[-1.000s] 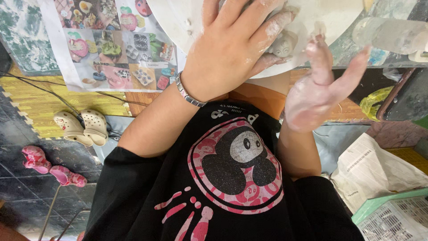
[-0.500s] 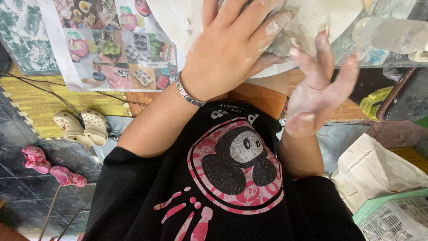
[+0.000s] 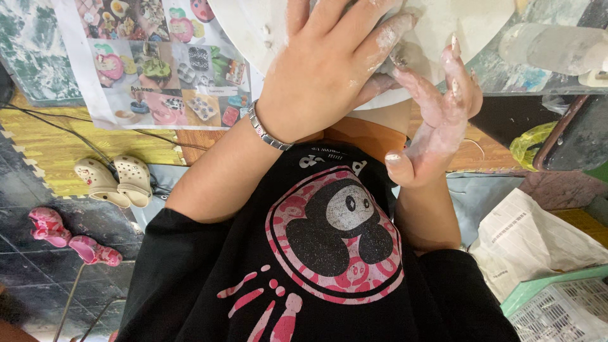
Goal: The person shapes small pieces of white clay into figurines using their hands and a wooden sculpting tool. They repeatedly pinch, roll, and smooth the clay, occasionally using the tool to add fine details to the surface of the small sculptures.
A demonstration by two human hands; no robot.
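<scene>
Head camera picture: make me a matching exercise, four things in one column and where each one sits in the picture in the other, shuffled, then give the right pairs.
Things:
1. left hand
2. right hand
3. beige clogs
4. pink slippers

Places:
A. on the dark floor at far left, below the clogs
B. palm down on the white round slab, a metal bracelet at its wrist
C. on the floor by the yellow mat's edge
D. clay-smeared, fingers up at the slab's near edge

Pairs: 1-B, 2-D, 3-C, 4-A
</scene>
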